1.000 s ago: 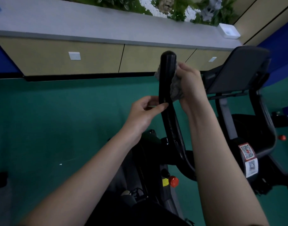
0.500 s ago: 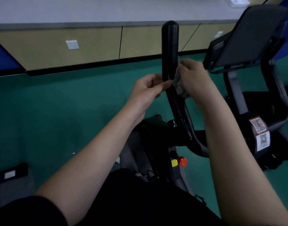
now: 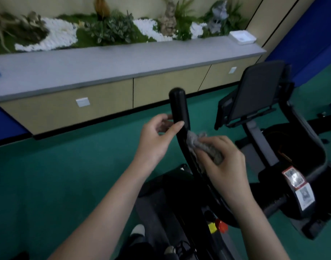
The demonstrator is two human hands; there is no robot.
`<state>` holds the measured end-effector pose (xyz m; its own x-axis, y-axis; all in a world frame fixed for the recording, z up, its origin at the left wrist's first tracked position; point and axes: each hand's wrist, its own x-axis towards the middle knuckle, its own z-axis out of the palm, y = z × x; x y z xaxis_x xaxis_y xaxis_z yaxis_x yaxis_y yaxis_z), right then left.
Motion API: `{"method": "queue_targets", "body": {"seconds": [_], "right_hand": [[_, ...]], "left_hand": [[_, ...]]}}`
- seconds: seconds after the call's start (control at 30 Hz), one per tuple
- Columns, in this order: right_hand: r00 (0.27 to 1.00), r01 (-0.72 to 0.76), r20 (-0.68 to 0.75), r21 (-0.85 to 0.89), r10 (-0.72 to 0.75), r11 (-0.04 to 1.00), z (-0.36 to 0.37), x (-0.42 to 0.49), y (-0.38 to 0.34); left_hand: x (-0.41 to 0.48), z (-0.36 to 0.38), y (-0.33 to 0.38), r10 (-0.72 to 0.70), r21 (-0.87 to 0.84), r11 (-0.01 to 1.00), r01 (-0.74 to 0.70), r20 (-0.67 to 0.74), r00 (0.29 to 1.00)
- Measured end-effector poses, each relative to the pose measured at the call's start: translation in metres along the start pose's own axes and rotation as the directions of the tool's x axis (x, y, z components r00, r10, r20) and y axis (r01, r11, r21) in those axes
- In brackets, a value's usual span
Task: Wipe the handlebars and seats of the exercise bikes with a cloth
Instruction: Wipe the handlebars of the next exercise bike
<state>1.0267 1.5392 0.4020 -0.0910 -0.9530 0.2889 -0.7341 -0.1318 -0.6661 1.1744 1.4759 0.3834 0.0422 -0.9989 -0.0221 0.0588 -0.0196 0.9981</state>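
A black handlebar [image 3: 179, 109] of the near exercise bike rises upright in the middle of the view. My right hand [image 3: 222, 162] grips a crumpled grey cloth [image 3: 202, 145] and presses it against the bar's right side, below the rounded tip. My left hand [image 3: 157, 139] holds the bar from the left, thumb tip on its front and fingers curled behind it. A second bike's black console panel [image 3: 258, 92] stands to the right. No seat is clearly in view.
The second bike's frame [image 3: 311, 162] carries QR stickers [image 3: 299, 188]. A red knob [image 3: 222, 225] sits low on the near bike. A long grey-topped cabinet [image 3: 123, 72] with plants and a white tray [image 3: 242, 37] runs along the back. Green floor [image 3: 57, 175] lies left.
My right hand has slid the cloth down the handlebar from near the tip to lower on the shaft. The left hand kept its hold on the bar. The camera tilted upward.
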Motion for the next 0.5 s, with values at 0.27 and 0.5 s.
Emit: {"method": "queue_targets", "body": {"seconds": [0.27,0.5], "right_hand": [[0.999,0.033,-0.037,0.035,-0.032,0.999,0.014,0.01,-0.006],[0.999,0.042,0.033,0.009,-0.042,0.999,0.0,-0.006,-0.002]], "left_hand": [[0.001,-0.002,-0.004,0.0,-0.021,1.0,0.0,0.021,1.0],[0.0,-0.002,-0.002,-0.03,-0.014,0.999,0.031,0.035,0.999]]}}
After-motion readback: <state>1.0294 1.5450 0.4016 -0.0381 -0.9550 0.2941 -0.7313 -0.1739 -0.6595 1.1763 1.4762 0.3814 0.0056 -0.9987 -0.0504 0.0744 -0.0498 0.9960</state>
